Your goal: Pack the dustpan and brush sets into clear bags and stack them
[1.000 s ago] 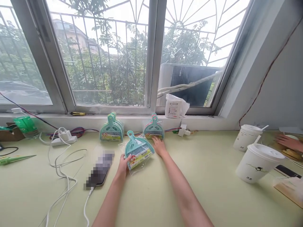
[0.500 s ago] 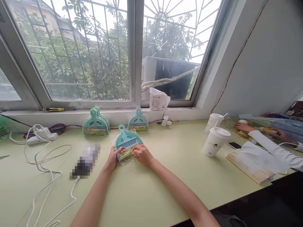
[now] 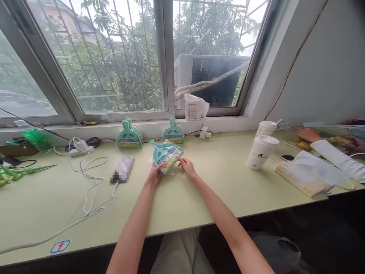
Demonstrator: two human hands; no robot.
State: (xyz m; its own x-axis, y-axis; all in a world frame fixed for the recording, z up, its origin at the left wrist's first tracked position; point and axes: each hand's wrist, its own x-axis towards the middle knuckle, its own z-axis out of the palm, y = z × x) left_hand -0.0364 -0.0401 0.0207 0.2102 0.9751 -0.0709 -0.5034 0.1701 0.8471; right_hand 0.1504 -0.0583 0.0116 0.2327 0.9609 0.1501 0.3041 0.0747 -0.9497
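Pale green table (image 3: 159,213) along a window wall, front edge dark below. Far left: green pointed tool (image 3: 37,169) lying flat, brown box (image 3: 21,150) behind it, green-labelled bottle (image 3: 34,137) at the back. Numbered sticker (image 3: 60,247) near the front edge. White power strip (image 3: 82,151) by the sill, loose white cable (image 3: 95,207) looping forward. Yellow-and-black screwdriver (image 3: 89,123) on the sill (image 3: 154,121) above. Phone (image 3: 123,170), pixelated, plugged in.

Stack of teal dustpan sets (image 3: 129,137) stands at the back of the table.

Left hand (image 3: 154,174) closed on the lower left of a bagged dustpan set (image 3: 168,155), thumb across the front. Set is mid-table, tilted, handle up-left; can't tell if its base touches. Another dustpan set (image 3: 173,133) upright behind it. Right hand (image 3: 186,166) has fingers curled at the held set's right edge; can't tell if they pinch it.

Sill right of the window post: white wrapped pack (image 3: 195,108); white adapter (image 3: 204,133) below. Outside: railings, trees, boxy unit (image 3: 212,80) with pipes.

Right: two lidded white cups (image 3: 258,154), dark phone (image 3: 287,157), tissue pack (image 3: 299,179), a co-worker's white sleeve (image 3: 336,152), grey wall (image 3: 327,76).
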